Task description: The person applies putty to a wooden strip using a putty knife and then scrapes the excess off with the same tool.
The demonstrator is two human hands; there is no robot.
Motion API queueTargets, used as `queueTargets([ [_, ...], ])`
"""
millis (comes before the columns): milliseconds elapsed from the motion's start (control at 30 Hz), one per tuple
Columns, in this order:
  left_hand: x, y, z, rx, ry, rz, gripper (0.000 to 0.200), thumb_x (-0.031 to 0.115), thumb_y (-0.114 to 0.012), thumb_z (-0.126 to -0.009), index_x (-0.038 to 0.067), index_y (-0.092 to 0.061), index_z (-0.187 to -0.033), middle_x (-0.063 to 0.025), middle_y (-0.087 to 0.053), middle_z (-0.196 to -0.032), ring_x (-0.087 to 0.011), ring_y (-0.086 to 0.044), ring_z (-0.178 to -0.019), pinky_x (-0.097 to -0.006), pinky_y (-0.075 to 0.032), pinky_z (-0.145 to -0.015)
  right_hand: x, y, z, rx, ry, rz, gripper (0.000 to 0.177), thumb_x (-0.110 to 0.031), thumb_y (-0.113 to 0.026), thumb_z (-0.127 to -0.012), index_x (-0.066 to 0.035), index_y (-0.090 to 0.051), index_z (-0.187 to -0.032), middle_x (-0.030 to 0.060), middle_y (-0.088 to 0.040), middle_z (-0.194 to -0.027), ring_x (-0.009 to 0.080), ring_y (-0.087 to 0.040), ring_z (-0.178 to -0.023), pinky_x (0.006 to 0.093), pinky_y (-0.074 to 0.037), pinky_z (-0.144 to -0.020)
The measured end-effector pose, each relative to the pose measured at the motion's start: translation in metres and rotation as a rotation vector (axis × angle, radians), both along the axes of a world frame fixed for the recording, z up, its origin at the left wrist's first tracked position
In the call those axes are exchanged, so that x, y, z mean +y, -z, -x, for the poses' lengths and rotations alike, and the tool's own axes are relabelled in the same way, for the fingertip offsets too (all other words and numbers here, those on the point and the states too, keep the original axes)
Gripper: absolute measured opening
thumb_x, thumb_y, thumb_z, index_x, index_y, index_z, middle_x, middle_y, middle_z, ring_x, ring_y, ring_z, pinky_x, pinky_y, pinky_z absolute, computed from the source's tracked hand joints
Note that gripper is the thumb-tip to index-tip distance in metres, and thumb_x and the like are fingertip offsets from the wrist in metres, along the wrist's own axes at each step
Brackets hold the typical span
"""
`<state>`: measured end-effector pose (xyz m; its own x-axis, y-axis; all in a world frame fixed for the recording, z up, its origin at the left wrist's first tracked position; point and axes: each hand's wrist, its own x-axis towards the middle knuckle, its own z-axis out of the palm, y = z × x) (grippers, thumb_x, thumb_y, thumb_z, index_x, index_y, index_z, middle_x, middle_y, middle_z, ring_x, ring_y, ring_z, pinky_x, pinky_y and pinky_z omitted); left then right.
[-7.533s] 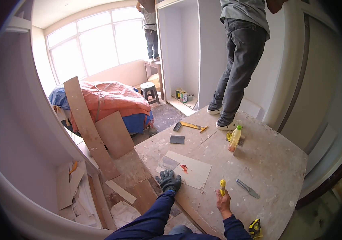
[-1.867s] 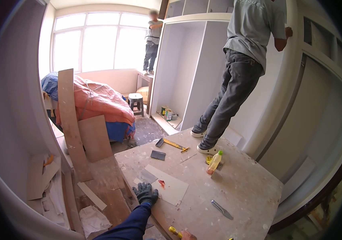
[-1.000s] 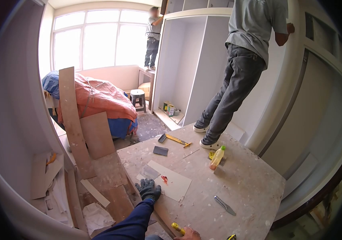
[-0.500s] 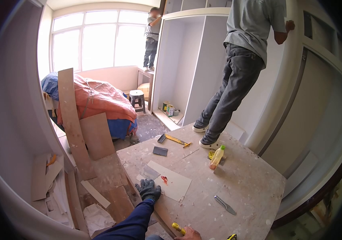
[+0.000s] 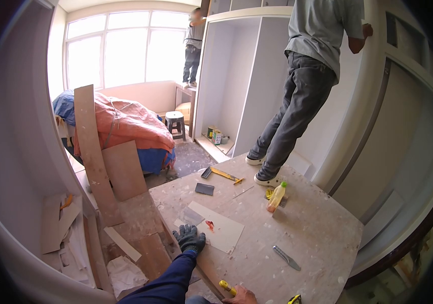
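My left hand (image 5: pixel 190 238), in a dark grey glove, lies with fingers spread on the near left edge of a paint-spotted wooden platform (image 5: pixel 323 238). Its fingertips are beside a pale flat sheet (image 5: pixel 229 232) that carries a small red, wet-looking blob (image 5: pixel 210 225) and a greyish rectangular piece (image 5: pixel 192 216). At the bottom edge, my bare right hand (image 5: pixel 243 296) is closed around a tool with a yellow handle (image 5: pixel 226 287); its working end is hidden. Right of the sheet is a grey metal blade-like tool (image 5: pixel 286 257). A yellow-and-black object (image 5: pixel 295 299) is cut off at the bottom.
A person (image 5: pixel 297 111) stands on the platform's far side, near a green-capped bottle (image 5: pixel 277 196), a yellow try square (image 5: pixel 225 175) and a dark grey block (image 5: pixel 205 189). Another person (image 5: pixel 192 50) stands by the window. Boards (image 5: pixel 95 157) lean against a tarp-covered pile (image 5: pixel 130 121).
The view has shifted very slightly. My left hand still rests by the sheet, and my right hand keeps hold of the yellow-handled tool.
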<state>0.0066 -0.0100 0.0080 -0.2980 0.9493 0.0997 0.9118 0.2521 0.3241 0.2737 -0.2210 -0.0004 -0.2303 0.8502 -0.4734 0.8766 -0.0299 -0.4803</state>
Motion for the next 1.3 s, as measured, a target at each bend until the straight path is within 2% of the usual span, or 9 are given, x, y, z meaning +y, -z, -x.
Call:
queueTargets([
  [733, 0.0, -0.002, -0.001, -0.018, 0.001, 0.029, 0.068, 0.054, -0.048, -0.091, 0.015, -0.052, -0.147, -0.0107, -0.044, -0.158, -0.031, -0.03, -0.151, -0.0648, -0.005, -0.122, -0.005, -0.008, 0.003, 0.019, 0.026, -0.038, 0.085, -0.075, -0.076, -0.069, -0.006, -0.061, -0.118, 0.02, -0.065, -0.12, 0.0385, -0.063, -0.115, 0.046, -0.051, -0.096],
  [1300, 0.001, 0.002, 0.0, -0.026, -0.002, -0.008, 0.067, 0.054, -0.05, -0.09, 0.014, -0.055, -0.144, -0.0111, -0.045, -0.157, -0.0321, -0.032, -0.15, -0.0645, -0.009, -0.122, -0.006, -0.003, 0.004, 0.005, 0.025, -0.133, 0.085, -0.074, -0.078, -0.067, -0.006, -0.063, -0.114, 0.021, -0.066, -0.116, 0.0399, -0.064, -0.111, 0.047, -0.052, -0.092],
])
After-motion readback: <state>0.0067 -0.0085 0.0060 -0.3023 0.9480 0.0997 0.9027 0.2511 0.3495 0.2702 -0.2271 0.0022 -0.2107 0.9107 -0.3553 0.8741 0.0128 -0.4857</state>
